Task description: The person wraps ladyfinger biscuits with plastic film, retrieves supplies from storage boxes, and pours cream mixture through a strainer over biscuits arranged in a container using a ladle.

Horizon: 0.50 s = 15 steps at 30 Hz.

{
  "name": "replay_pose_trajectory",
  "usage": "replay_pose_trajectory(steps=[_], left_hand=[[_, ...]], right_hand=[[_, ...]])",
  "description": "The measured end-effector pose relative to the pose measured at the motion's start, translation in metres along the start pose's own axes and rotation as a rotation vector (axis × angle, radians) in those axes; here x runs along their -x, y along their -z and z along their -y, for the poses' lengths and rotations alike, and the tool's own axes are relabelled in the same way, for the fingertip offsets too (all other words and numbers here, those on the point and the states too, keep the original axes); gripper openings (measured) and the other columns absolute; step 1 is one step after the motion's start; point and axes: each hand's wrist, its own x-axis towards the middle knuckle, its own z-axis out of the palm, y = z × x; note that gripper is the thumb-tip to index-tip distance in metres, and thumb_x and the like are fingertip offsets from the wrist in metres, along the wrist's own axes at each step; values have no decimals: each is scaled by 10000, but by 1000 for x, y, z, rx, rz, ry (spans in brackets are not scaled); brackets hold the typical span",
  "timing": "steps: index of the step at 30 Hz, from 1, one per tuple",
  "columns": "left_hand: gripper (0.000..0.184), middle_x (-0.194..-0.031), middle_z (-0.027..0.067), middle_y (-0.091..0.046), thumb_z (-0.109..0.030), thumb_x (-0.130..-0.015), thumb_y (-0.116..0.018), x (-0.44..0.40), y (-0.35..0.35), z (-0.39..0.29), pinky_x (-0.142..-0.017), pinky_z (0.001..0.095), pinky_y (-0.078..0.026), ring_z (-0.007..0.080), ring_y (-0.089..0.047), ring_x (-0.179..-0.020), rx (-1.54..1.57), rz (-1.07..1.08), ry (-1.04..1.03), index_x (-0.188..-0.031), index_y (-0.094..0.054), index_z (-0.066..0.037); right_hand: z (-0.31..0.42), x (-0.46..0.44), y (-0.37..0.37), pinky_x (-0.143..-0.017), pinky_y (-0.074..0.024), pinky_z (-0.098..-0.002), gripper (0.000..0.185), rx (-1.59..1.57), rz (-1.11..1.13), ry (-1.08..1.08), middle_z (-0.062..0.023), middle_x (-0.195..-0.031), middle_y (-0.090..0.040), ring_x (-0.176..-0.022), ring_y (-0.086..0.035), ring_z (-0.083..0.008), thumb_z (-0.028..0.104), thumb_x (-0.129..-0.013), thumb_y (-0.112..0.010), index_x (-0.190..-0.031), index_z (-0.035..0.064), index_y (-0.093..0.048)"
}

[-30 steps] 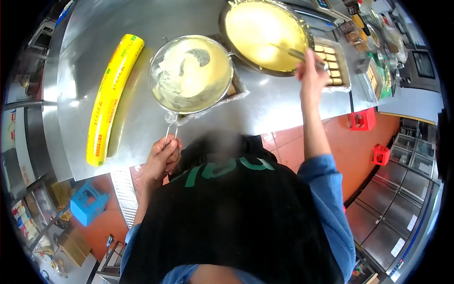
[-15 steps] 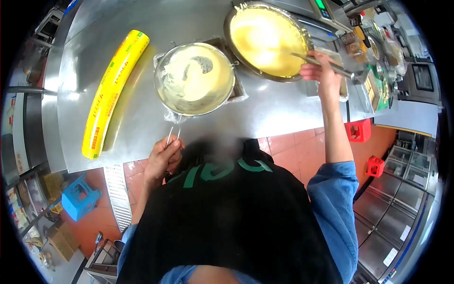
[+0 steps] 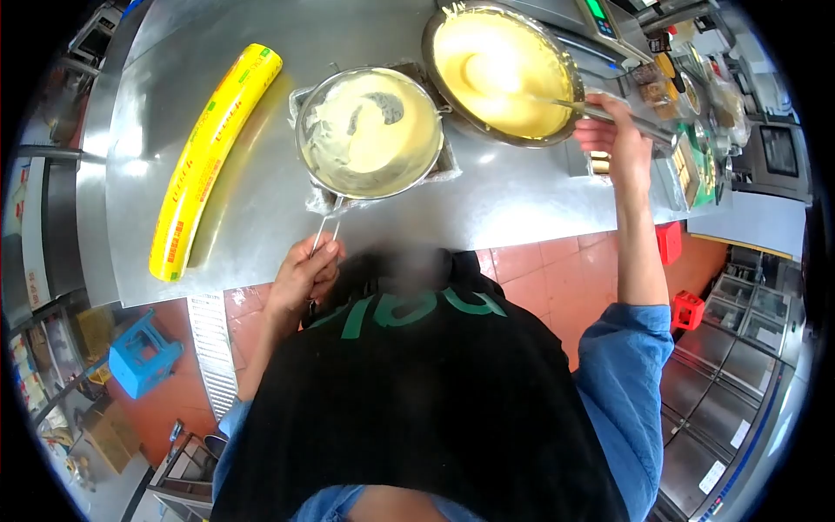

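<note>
At left hand [image 3: 303, 277]: pinching handle [image 3: 321, 231]
Beyond: sieve [image 3: 330, 170], pale mix [image 3: 374, 150]
At right hand [image 3: 623, 143]: pinching utensil [image 3: 652, 130]
Left of grip: bowl [image 3: 461, 115] of batter [image 3: 487, 78]

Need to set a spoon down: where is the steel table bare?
Bare steel table shows between the yellow roll and the strainer, left of the roll, and between the batter bowl and the near edge. Crowded: right of that bowl, around the right hand, scale and containers.
</note>
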Motion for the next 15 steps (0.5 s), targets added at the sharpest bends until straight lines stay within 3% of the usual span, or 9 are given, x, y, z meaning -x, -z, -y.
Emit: replay_pose_trajectory(steps=[8, 15], left_hand=[[226, -509, -56, -271, -266, -939, -480, 0, 8, 5, -359, 216, -196, 53, -243, -387, -35, 14, -22, -852, -505, -59], [222, -511, -62, -281, -270, -938, -486, -13, 18, 18, -353, 214, -192, 50, -246, -384, 4, 89, -61, -870, -503, -59]], right_hand=[[3, 3, 11, -524, -516, -253, 344, 4, 4, -44, -156, -734, -653, -600, -656, -196, 290, -867, -503, -987, -3, -635], [70, 40, 14, -565, -493, -233, 334, 43, 43, 187, -135, -729, -648, -591, -629, -156, 254, -887, -498, -1016, -32, -613]])
